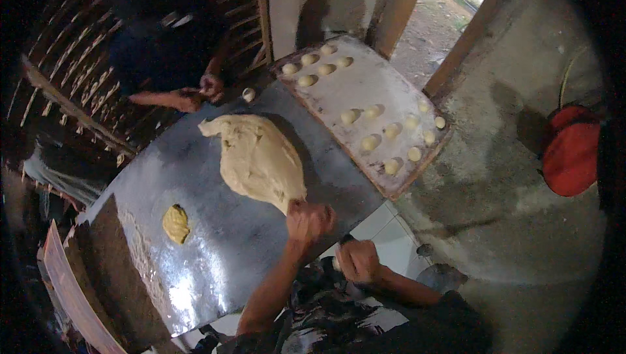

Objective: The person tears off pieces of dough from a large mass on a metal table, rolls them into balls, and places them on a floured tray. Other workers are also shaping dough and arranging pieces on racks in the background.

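A large, smooth mass of pale dough (257, 155) lies on the dark, shiny tabletop (215, 217). My left hand (312, 220) is closed around the drawn-out near end of this dough. Close to my body, beyond the table's near edge, my right hand (358, 263) is curled shut. A small pale piece of dough (336, 263) appears at its left side, mostly hidden by the fingers. To the left of the big mass sits a smaller yellow lump (176, 223).
A floured board (332, 103) with several dough balls adjoins the table at the right. Across the table another person's hands (199, 93) are close together, near a single dough ball (248, 94). A red round object (572, 150) is at the far right; slatted racks (72, 67) stand behind.
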Available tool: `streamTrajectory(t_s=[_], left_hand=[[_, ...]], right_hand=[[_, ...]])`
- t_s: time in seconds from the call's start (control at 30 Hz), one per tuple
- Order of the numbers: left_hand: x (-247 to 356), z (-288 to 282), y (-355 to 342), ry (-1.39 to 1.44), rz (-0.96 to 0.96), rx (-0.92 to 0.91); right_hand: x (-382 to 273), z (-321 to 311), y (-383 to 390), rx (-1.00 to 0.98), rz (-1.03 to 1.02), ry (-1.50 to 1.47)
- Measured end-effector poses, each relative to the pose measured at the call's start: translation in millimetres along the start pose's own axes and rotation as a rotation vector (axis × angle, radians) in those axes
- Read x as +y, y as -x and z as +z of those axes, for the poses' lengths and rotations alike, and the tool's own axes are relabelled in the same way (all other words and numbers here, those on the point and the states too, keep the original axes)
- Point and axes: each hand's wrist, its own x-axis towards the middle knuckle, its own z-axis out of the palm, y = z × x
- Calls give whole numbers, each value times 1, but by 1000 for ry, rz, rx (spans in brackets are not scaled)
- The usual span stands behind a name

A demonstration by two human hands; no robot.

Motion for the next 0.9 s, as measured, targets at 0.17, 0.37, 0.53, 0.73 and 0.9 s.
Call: streamTrajectory(t_s=[0.17, 0.37, 0.53, 0.73, 0.9], left_hand=[[-58, -37, 17, 203, -83, 97], [-30, -78, 42, 26, 126, -92], [-14, -82, 44, 275, -51, 86], [16, -50, 7, 499, -547, -348], [6, -47, -12, 677, -477, -187]], right_hand=[[31, 13, -39, -7, 6, 440], [81, 96, -113, -49, 241, 661], [73, 104, -23, -184, 74, 173], [95, 68, -48, 76, 480, -271], [4, 61, -107, 349, 860, -615]])
